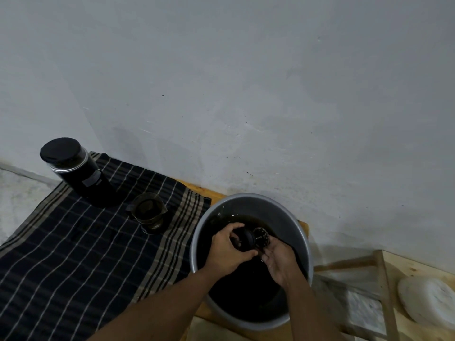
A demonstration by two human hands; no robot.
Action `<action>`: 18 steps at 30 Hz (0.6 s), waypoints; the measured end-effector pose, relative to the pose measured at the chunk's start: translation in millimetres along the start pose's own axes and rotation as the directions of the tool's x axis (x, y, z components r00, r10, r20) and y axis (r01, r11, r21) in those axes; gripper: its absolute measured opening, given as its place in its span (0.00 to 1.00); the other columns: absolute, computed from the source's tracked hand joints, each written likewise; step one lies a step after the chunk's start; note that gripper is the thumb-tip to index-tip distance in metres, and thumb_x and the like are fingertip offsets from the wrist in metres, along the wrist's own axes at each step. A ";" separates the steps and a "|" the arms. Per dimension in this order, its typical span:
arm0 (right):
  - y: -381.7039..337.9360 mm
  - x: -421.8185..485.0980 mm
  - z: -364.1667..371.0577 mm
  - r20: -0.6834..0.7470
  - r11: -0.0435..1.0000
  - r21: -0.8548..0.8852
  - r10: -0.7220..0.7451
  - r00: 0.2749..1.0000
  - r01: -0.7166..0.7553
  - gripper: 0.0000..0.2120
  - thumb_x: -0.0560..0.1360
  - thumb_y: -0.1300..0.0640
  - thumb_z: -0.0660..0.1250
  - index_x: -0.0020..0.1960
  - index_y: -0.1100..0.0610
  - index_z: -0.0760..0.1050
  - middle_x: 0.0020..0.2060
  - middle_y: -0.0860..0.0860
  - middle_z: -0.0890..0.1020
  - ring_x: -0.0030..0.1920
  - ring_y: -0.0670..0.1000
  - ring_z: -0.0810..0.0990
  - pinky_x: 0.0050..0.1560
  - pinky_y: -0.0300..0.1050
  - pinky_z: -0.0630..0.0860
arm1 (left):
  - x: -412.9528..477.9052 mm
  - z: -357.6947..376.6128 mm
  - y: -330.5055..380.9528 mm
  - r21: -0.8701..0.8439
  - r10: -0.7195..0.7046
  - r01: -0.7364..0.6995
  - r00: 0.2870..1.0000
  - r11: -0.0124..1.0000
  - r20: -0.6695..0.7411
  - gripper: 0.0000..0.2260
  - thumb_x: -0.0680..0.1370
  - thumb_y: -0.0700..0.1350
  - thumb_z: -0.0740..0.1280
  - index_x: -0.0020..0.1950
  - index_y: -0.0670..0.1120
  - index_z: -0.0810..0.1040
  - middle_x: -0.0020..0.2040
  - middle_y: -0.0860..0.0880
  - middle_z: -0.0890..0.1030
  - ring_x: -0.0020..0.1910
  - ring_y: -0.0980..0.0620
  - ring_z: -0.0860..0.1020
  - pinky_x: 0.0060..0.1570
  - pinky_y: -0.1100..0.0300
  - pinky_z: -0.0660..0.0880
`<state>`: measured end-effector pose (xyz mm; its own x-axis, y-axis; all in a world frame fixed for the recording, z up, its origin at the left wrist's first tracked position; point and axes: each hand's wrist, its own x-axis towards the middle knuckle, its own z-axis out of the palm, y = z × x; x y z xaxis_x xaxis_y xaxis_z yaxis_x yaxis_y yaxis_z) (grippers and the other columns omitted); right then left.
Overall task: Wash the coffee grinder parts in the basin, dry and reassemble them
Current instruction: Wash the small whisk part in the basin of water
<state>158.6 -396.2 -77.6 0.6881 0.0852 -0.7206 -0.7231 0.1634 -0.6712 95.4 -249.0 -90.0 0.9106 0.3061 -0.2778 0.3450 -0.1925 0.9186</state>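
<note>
A grey round basin [246,200] holds dark water at the table's right end. Both hands are inside it. My left hand [229,252] grips a black round grinder part [245,239] just above the water. My right hand [279,259] is partly in the water, fingers curled under a black dial ring with white marks [262,236] that sits against the black part. The black grinder body [76,171] with its lid stands on the striped cloth at the far left. A small clear grounds cup [149,212] stands on the cloth between the body and the basin.
A dark striped cloth [73,242] covers the wooden table's left part. The grey wall rises right behind the basin. At lower right a wooden rack [384,291] and a white round object [428,301] lie beside the table.
</note>
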 end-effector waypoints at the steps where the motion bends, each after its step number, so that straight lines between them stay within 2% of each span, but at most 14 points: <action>1: 0.3 1.2 0.3 -0.009 0.999 0.033 -0.007 1.000 0.007 0.14 0.82 0.67 0.57 0.58 0.64 0.80 0.47 0.59 0.87 0.52 0.58 0.83 0.53 0.50 0.79 | -0.5 -0.1 0.2 0.002 -0.002 0.002 1.000 1.000 -0.006 0.32 0.62 0.45 0.85 0.64 0.51 0.77 0.44 0.55 0.79 0.43 0.61 0.79 0.45 0.72 0.75; 3: 0.2 3.6 -0.4 -0.052 0.996 0.088 -0.028 0.998 0.033 0.13 0.82 0.66 0.56 0.58 0.63 0.78 0.44 0.58 0.85 0.51 0.57 0.82 0.57 0.50 0.77 | -1.5 -0.5 1.4 -0.004 -0.013 0.013 1.000 1.000 -0.011 0.30 0.64 0.43 0.84 0.62 0.52 0.76 0.44 0.53 0.79 0.43 0.61 0.78 0.43 0.74 0.74; 5: 0.3 9.2 -3.2 -0.099 0.989 0.141 -0.032 0.995 0.046 0.12 0.83 0.63 0.58 0.62 0.64 0.75 0.53 0.62 0.82 0.58 0.60 0.80 0.62 0.52 0.75 | -2.9 -1.2 3.6 -0.009 -0.024 0.023 1.000 1.000 -0.018 0.28 0.65 0.41 0.83 0.60 0.53 0.74 0.45 0.54 0.78 0.43 0.61 0.77 0.42 0.76 0.72; 7: 0.4 13.5 -6.1 -0.101 0.986 0.158 -0.028 0.994 0.044 0.11 0.83 0.63 0.58 0.62 0.64 0.74 0.57 0.63 0.80 0.60 0.61 0.79 0.63 0.53 0.75 | -2.8 -1.6 2.0 -0.001 -0.043 0.043 0.999 0.999 -0.027 0.28 0.66 0.42 0.82 0.59 0.53 0.73 0.45 0.55 0.79 0.44 0.61 0.77 0.42 0.76 0.72; 9: 2.3 15.1 -8.9 -0.122 0.995 0.094 -0.034 0.992 0.045 0.08 0.83 0.64 0.60 0.60 0.64 0.75 0.53 0.62 0.82 0.55 0.60 0.81 0.58 0.51 0.77 | -2.4 -3.2 -0.1 0.023 -0.102 0.102 0.995 0.995 0.003 0.27 0.66 0.44 0.81 0.60 0.53 0.72 0.47 0.54 0.80 0.44 0.62 0.79 0.42 0.75 0.73; 11: 9.0 16.8 -12.3 -0.216 0.999 -0.019 -0.038 0.976 0.035 0.07 0.82 0.66 0.62 0.56 0.62 0.77 0.45 0.60 0.82 0.45 0.56 0.82 0.46 0.46 0.78 | -0.6 -3.4 -2.8 0.089 -0.200 0.192 0.976 0.977 0.090 0.28 0.66 0.48 0.79 0.62 0.53 0.70 0.51 0.52 0.82 0.48 0.56 0.81 0.48 0.66 0.78; 13: 16.2 21.7 -16.7 -0.326 0.987 -0.161 -0.081 0.942 0.029 0.08 0.81 0.67 0.60 0.53 0.65 0.79 0.36 0.59 0.78 0.34 0.53 0.75 0.34 0.44 0.73 | 0.9 -1.5 -5.0 0.159 -0.284 0.257 0.941 0.953 0.181 0.30 0.66 0.49 0.78 0.65 0.52 0.70 0.55 0.50 0.81 0.53 0.52 0.81 0.54 0.59 0.79; 14: 18.2 23.0 -17.6 -0.337 0.975 -0.222 -0.102 0.936 0.026 0.09 0.80 0.66 0.61 0.51 0.66 0.79 0.35 0.59 0.77 0.33 0.52 0.74 0.34 0.46 0.72 | 1.5 0.6 -6.9 0.173 -0.310 0.277 0.927 0.945 0.210 0.31 0.68 0.48 0.78 0.67 0.51 0.70 0.56 0.50 0.80 0.54 0.51 0.79 0.55 0.59 0.78; 16: 20.2 23.5 -15.4 -0.285 0.950 -0.310 -0.134 0.949 0.041 0.08 0.81 0.63 0.62 0.50 0.60 0.81 0.41 0.57 0.82 0.40 0.53 0.79 0.44 0.52 0.78 | 2.6 4.1 -10.0 0.198 -0.345 0.301 0.904 0.933 0.254 0.31 0.71 0.46 0.77 0.71 0.49 0.69 0.58 0.50 0.77 0.55 0.52 0.76 0.55 0.63 0.73; 18: 19.0 24.3 -11.9 -0.238 0.891 -0.433 -0.255 0.937 0.133 0.08 0.82 0.61 0.64 0.56 0.57 0.82 0.47 0.55 0.84 0.47 0.54 0.81 0.54 0.53 0.79 | 3.6 5.3 -13.3 0.227 -0.360 0.302 0.887 0.926 0.288 0.31 0.73 0.46 0.76 0.73 0.47 0.68 0.62 0.47 0.77 0.55 0.52 0.73 0.54 0.64 0.70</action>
<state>160.8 -402.8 -110.0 0.8149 -0.1955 -0.5456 -0.5796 -0.2689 -0.7693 95.3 -250.3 -104.7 0.7496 0.0722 -0.6580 0.6458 -0.2979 0.7030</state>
